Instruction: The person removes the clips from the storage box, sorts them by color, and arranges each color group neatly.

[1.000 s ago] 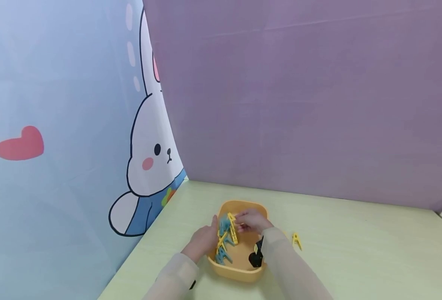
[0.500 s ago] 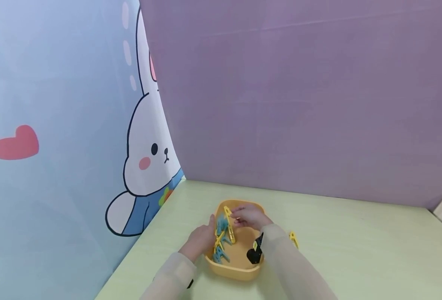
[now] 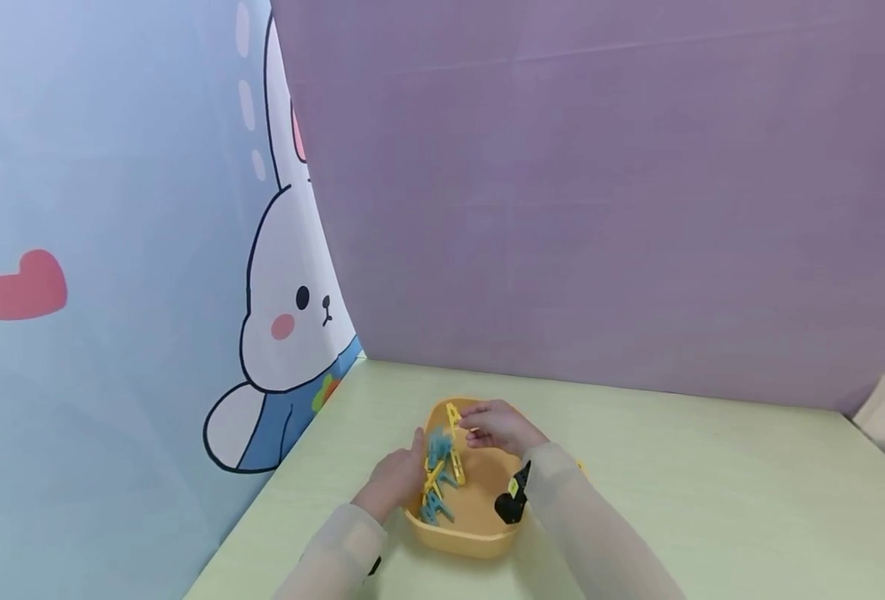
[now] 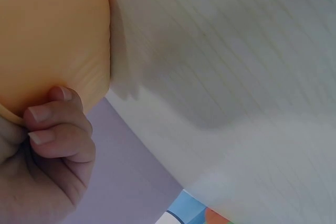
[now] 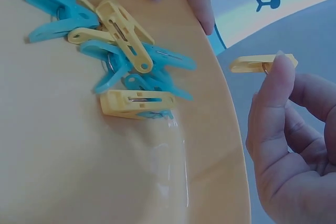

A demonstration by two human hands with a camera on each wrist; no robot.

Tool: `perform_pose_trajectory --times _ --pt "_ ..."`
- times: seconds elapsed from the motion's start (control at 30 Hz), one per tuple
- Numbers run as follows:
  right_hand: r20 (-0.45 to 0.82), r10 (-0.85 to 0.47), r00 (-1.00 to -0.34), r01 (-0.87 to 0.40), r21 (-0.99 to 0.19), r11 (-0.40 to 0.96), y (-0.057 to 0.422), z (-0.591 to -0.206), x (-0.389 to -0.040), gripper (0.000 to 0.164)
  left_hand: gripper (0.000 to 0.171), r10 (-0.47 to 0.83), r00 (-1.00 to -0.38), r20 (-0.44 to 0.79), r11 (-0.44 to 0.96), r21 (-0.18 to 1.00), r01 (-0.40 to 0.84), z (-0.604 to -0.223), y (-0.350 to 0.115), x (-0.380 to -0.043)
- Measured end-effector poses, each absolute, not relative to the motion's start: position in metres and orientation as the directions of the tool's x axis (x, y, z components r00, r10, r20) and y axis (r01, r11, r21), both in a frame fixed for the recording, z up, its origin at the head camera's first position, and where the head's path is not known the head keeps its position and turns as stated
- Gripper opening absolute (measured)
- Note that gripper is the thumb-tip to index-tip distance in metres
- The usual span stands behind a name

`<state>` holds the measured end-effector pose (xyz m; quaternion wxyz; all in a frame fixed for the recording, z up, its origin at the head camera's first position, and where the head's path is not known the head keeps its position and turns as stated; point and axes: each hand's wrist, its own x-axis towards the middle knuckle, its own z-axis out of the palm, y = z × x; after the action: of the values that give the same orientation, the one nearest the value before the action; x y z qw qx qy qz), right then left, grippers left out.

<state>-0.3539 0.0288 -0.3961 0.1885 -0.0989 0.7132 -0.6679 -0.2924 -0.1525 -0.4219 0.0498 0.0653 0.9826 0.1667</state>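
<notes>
In the head view, an orange plastic basin (image 3: 461, 545) stands on the pale table. My left hand (image 3: 396, 478) grips its left rim; the left wrist view shows curled fingers (image 4: 63, 129) against the outer wall. My right hand (image 3: 504, 427) pinches a yellow clothespin (image 3: 453, 416) between thumb and fingers, above the basin's far part. The right wrist view shows this held clothespin (image 5: 252, 64) apart from the pile. Several blue clothespins (image 5: 60, 6) lie mixed with yellow clothespins (image 5: 139, 102) along the basin's left side.
Behind my right sleeve (image 3: 585, 517) a bit of another yellow clothespin (image 3: 581, 467) shows on the table (image 3: 712, 483). A purple backdrop (image 3: 577, 208) closes off the back, and a blue rabbit-print curtain (image 3: 112, 417) the left.
My right hand has lifted the yellow clothespin slightly up and toward the basin's far end. My left hand keeps its hold on the rim. The head view has turned a little right.
</notes>
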Motion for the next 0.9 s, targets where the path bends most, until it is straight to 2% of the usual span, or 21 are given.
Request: perform_pose_trajectory --times 0.4,0.9 --pt "-0.118 -0.392 -0.912 0.100 -0.993 0.066 0.038 -0.392 -0.353 0.031 0.065 0.169 -0.984 -0.058 0.936 0.324 0.141 -0.421 -0.153 -0.290" --pt "-0.092 -0.446 -0.890 0.070 -0.995 0.066 0.044 -0.383 -0.347 0.031 0.067 0.151 -0.986 -0.065 0.936 0.330 0.121 -0.421 -0.153 -0.291"
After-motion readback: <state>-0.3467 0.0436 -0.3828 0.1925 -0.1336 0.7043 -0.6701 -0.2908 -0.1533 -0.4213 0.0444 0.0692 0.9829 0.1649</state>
